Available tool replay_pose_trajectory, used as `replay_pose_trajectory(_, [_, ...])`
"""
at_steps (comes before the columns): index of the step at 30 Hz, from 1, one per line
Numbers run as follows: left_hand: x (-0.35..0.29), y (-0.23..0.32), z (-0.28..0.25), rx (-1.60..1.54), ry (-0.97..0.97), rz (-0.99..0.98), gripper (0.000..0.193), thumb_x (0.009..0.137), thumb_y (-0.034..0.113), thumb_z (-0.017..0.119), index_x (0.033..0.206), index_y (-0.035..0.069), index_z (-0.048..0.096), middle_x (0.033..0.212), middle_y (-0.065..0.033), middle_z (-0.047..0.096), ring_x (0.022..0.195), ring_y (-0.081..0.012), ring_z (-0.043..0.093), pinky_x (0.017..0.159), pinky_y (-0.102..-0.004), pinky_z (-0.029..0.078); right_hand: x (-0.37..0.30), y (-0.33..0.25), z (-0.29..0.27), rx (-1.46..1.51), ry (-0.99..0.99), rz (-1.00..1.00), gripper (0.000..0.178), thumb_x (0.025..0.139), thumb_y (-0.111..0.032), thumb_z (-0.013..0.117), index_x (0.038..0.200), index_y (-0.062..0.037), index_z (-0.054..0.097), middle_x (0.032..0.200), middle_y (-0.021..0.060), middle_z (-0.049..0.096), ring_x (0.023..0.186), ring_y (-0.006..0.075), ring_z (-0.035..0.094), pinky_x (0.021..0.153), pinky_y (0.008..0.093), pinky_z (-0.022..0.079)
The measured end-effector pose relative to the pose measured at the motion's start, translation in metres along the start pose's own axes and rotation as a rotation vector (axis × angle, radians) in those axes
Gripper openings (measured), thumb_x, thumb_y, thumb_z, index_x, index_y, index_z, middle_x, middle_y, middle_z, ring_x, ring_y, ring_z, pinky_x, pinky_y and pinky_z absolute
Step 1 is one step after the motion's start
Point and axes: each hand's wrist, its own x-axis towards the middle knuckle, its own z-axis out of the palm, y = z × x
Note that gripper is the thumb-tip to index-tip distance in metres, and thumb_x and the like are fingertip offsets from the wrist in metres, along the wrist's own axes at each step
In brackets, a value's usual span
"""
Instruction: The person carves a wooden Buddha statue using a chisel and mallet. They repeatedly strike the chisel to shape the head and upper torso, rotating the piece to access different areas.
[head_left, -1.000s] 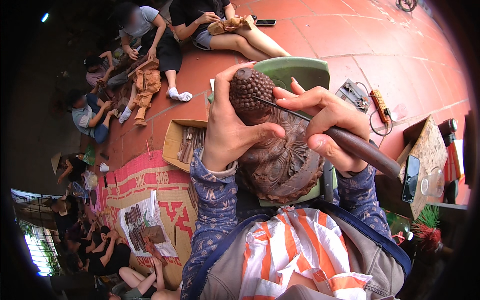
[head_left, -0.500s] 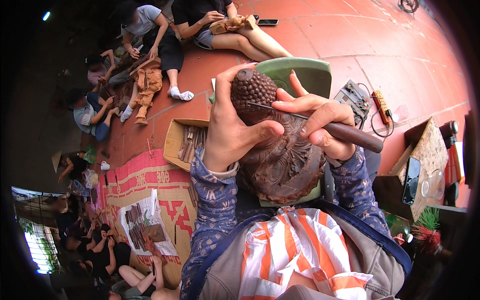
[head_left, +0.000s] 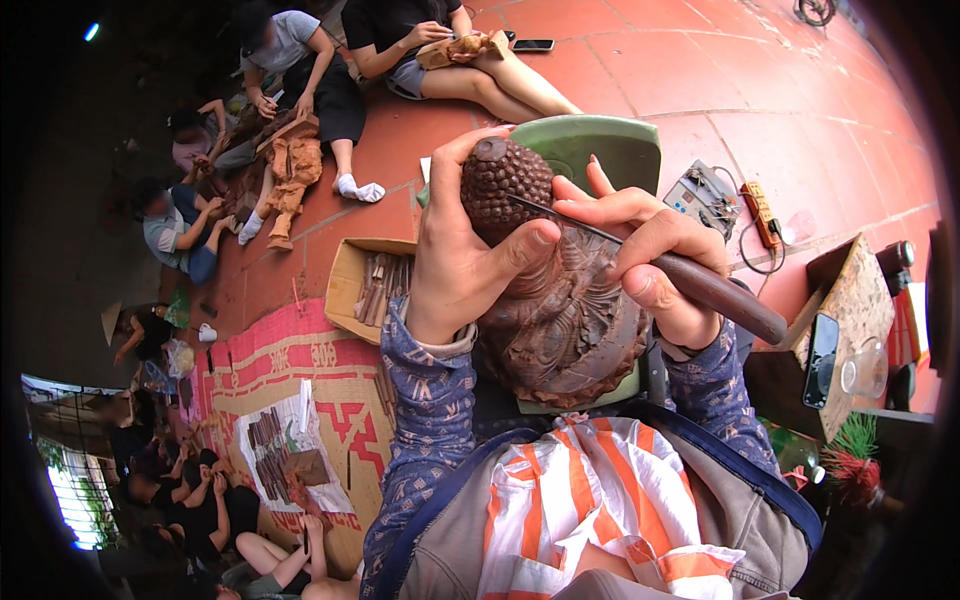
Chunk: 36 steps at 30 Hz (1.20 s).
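Note:
A dark brown carved wooden statue (head_left: 565,325) stands before me, its rounded head (head_left: 505,185) covered in rows of small knobs. My left hand (head_left: 465,245) is wrapped round the head from the left, with its thumb lying near the blade. In my right hand (head_left: 660,255) is a carving chisel (head_left: 700,285) with a thin dark metal blade and a brown wooden handle. The chisel's tip touches the knobs on the right side of the head. Behind the statue rises a green plastic chair back (head_left: 610,150). My palms hide parts of the statue.
A box of carving tools (head_left: 350,290) sits to my left, beside a patterned mat (head_left: 350,375) with more tools on paper. At right are a power strip (head_left: 762,215), a metal device (head_left: 703,200), and a phone (head_left: 822,360) on a wooden box. Several people work at the left and far side.
My right hand has shifted slightly right, and the chisel slants more steeply, its handle end lower. The tip has moved a little right and up on the head. My left thumb has moved slightly upward.

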Motion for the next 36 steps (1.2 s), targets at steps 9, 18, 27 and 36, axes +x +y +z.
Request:
replay_pose_trajectory(9, [0.000,-0.005,0.002,0.037,0.029,0.051,0.067,0.083,0.033,0.077,0.129,0.000,0.042,0.108,-0.0114,0.060,0.099,-0.0188,0.060,0.089,-0.0329,0.048,-0.004,0.025,0.002,0.155,0.073,-0.006,0.021,0.091,-0.024,0.064,0.084,-0.0040,0.063,0.122,0.0274,0.061,0.126,0.0379,0.052,0.119,0.0528,0.004])
replay_pose_trajectory(18, [0.000,0.000,0.004,-0.064,0.038,0.004,0.070,0.081,0.037,0.078,0.129,0.000,0.042,0.107,-0.0116,0.060,0.099,-0.0194,0.060,0.089,-0.0327,0.048,0.001,0.010,0.003,0.014,0.032,0.038,0.027,0.090,-0.030,0.065,0.080,-0.0054,0.059,0.118,0.0346,0.060,0.125,0.0437,0.051,0.120,0.0510,0.004])
replay_pose_trajectory(27, [-0.001,-0.004,0.002,-0.014,0.033,0.006,0.072,0.080,0.039,0.079,0.129,0.001,0.043,0.109,-0.0119,0.059,0.100,-0.0200,0.060,0.090,-0.0332,0.048,-0.003,-0.001,0.014,0.044,0.141,0.053,0.025,0.093,-0.027,0.060,0.083,-0.0043,0.057,0.118,0.0346,0.059,0.125,0.0461,0.050,0.118,0.0542,0.009])
replay_pose_trajectory(36, [0.000,-0.002,0.006,-0.078,0.025,-0.020,0.071,0.082,0.038,0.077,0.129,-0.001,0.041,0.109,-0.0121,0.059,0.100,-0.0184,0.059,0.090,-0.0318,0.048,-0.010,0.014,0.020,0.166,0.180,0.033,0.020,0.097,-0.025,0.055,0.088,-0.0071,0.054,0.123,0.0328,0.057,0.132,0.0455,0.043,0.118,0.0567,0.005])
